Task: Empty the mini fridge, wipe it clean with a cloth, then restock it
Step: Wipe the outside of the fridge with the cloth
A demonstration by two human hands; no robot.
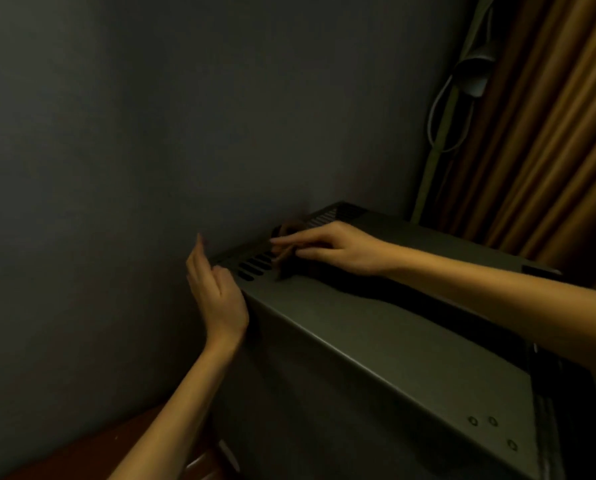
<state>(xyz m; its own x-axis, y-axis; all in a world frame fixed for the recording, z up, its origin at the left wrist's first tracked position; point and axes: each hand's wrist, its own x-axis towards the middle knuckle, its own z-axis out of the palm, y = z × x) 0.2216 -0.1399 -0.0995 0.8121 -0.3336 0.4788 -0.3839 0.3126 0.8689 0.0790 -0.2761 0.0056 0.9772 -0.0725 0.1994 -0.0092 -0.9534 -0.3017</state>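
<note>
Plainly the mini fridge [376,334] fills centre to 4 o'clock, its back to the grey wall [151,133]. It is a boxy, rigid shell of smooth matt metal, probably heavy and slick, and best gripped at corners and edges. The left hand [216,292], fingers loose and apart, rests on its rear corner at 9 o'clock. The right hand [338,249] lies over the oblong vent slots [255,265]. Its fingertips are blurred, so I cannot tell whether it grips anything.

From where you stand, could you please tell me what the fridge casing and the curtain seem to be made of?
The fridge casing is probably painted sheet metal in dark satin grey: it has punched vent slots, a crisp folded edge catching light, and screws near the corner. The curtain looks like woven brown fabric with a slight sheen, hanging in soft folds; the fibre is unclear.
</note>
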